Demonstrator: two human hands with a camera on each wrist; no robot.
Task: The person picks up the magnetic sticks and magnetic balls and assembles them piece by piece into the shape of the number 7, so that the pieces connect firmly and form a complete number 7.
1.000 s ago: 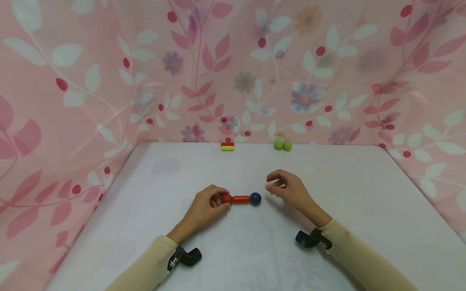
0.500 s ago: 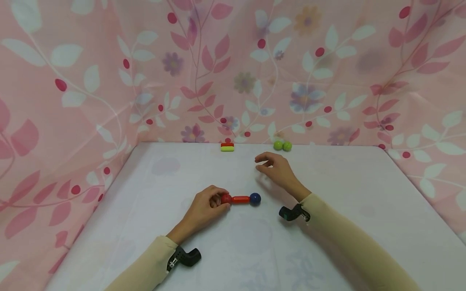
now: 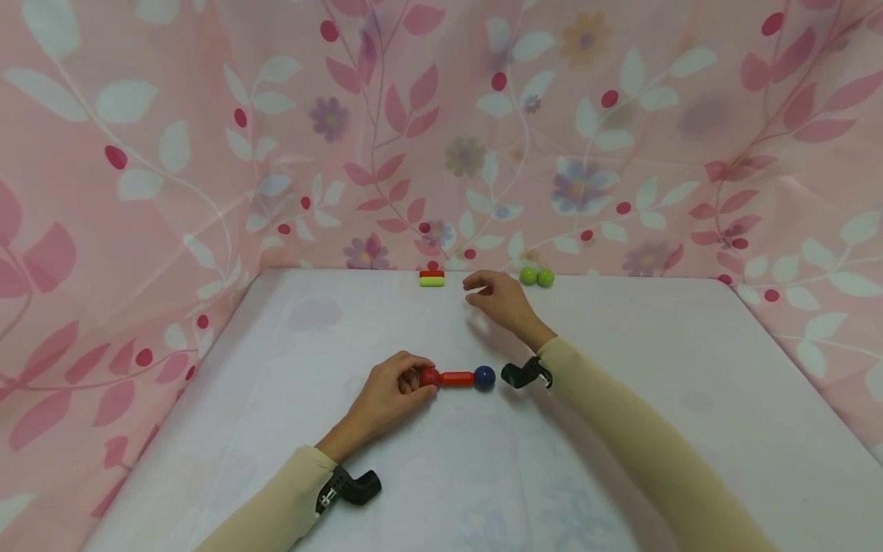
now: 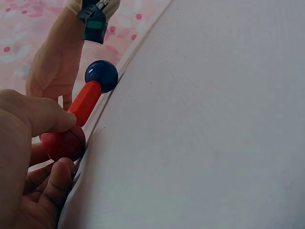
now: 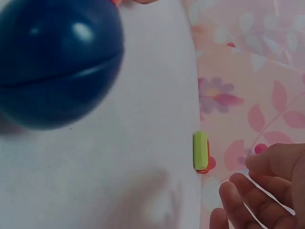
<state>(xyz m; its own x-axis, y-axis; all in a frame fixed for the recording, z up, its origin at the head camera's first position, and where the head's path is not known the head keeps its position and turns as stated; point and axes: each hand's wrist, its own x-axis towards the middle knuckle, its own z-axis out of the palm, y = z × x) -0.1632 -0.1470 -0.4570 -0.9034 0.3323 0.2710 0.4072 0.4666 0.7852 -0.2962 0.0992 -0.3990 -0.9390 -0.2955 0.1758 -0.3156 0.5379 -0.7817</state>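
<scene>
The left hand (image 3: pixel 389 392) pinches a red ball (image 3: pixel 429 377), while the right hand (image 3: pixel 502 297), fingers parted, hovers near a yellow-green stick (image 3: pixel 431 282).

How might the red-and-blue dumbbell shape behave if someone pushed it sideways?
Likely stiff: its red rod runs straight between the red ball and the blue ball. The blue ball's glossy highlights suggest it may be slippery. Its round ends would probably roll, unless the left hand gripping the red ball steadies it.

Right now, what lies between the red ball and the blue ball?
The head view shows a red rod reaching from the red ball to the blue ball.
</scene>
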